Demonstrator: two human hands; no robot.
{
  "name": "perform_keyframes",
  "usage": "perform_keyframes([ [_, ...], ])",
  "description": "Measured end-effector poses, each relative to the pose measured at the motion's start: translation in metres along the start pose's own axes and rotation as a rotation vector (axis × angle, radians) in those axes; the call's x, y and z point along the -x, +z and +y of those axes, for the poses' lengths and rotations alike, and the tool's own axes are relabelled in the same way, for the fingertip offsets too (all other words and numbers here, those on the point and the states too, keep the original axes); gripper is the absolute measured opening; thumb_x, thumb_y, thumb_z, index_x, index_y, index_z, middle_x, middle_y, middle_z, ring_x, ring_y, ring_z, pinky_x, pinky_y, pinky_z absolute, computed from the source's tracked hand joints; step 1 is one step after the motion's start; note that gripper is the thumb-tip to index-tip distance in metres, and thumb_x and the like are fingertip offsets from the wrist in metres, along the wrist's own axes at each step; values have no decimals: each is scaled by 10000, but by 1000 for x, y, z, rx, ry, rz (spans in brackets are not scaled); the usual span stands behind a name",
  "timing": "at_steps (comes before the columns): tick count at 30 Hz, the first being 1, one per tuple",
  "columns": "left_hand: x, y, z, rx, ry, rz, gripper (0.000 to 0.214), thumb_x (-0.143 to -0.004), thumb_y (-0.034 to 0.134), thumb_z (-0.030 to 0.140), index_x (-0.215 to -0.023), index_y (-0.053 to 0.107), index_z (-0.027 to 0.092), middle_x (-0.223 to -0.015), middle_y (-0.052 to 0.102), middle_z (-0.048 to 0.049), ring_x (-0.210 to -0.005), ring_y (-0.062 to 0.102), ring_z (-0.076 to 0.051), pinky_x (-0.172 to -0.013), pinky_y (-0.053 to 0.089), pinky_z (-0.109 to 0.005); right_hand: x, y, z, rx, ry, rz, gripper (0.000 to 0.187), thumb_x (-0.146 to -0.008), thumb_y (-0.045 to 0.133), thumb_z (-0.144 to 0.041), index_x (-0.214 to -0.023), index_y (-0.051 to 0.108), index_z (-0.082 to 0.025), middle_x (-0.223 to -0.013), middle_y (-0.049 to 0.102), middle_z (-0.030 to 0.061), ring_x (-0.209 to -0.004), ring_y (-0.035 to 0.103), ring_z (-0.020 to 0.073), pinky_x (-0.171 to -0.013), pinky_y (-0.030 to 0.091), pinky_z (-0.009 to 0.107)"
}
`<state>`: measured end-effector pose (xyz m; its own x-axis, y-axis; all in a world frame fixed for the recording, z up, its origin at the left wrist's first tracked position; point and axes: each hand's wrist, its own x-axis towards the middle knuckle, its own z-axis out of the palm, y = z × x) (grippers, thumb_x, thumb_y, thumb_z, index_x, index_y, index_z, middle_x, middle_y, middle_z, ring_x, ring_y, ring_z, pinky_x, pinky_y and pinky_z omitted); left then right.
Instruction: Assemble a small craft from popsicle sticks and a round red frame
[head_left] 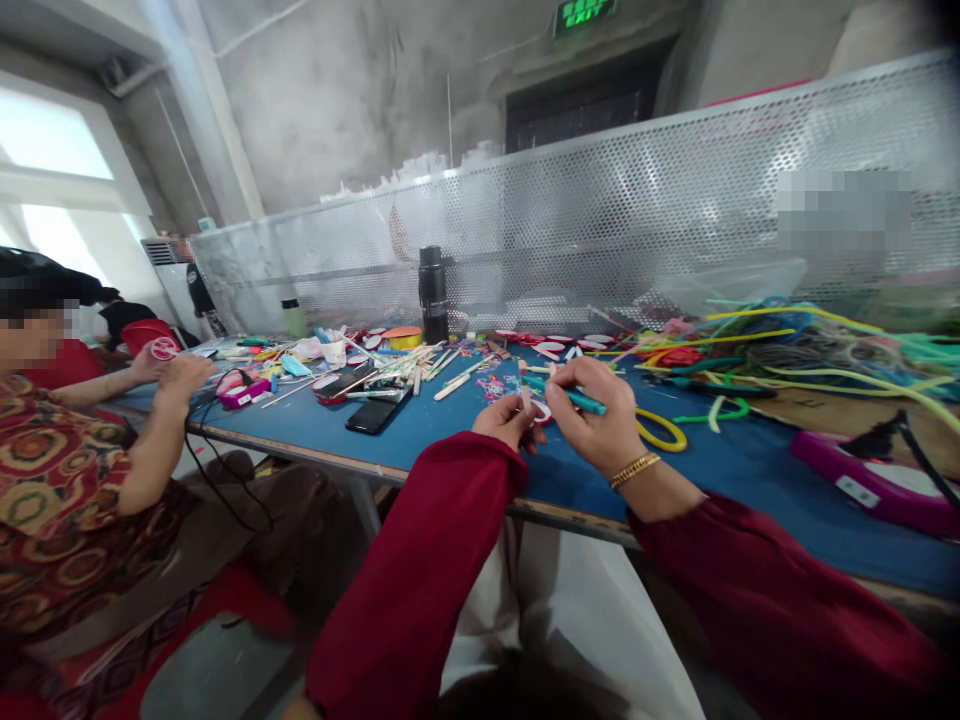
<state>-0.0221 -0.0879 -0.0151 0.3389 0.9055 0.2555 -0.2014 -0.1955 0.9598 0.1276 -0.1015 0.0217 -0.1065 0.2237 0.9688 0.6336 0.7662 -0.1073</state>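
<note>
Near the front edge of the blue table, my left hand [508,424] pinches a small pale flat stick [525,385] that stands upright. A small white round piece with a reddish rim [541,411] shows by its fingertips. My right hand [600,410] is close beside it, its fingers closed around a slim teal pen-like tool [587,402]; its exact kind is unclear. Tiny pink and blue bits [495,388] lie just beyond my left hand. To the right of my right hand is a yellow ring [663,430].
A black phone [379,410], wooden sticks [452,388] and a black bottle [433,295] stand or lie to the left. Colourful cords [795,345] heap up at right, behind a purple power strip [874,485]. At left, a co-worker's hands [176,370] hold a round piece.
</note>
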Motion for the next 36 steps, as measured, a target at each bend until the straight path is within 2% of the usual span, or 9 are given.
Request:
perform_keyframes([
  [9,-1,0,-1,9,5,14,416,-837,755,580,-848,625,185,-634,644,17,-461,528,-83,-497,380,-211,0,-2,1,17,-11,5,181,-879,611,-181,-741,519,-252,-709,583,9,-696,554,208,-690,430,373],
  [22,0,0,-1,2,0,16,349,-878,708,512,-895,641,170,-638,642,18,-461,530,-77,-491,386,-205,-2,-3,-2,21,52,9,177,-824,633,-203,-712,507,-257,-680,594,10,-671,533,207,-675,417,386],
  [31,0,0,-1,35,-1,21,431,-822,768,581,-880,635,175,-634,650,14,-451,533,-80,-473,334,-203,-2,-3,-2,15,26,14,186,-830,618,-195,-706,494,-257,-673,577,3,-665,528,204,-676,414,382],
  [36,0,0,-1,19,-7,21,428,-831,755,586,-885,637,178,-636,646,16,-458,534,-81,-482,361,-207,-1,-3,-2,17,37,-3,203,-829,613,-195,-694,475,-260,-668,558,8,-668,529,207,-672,426,387],
])
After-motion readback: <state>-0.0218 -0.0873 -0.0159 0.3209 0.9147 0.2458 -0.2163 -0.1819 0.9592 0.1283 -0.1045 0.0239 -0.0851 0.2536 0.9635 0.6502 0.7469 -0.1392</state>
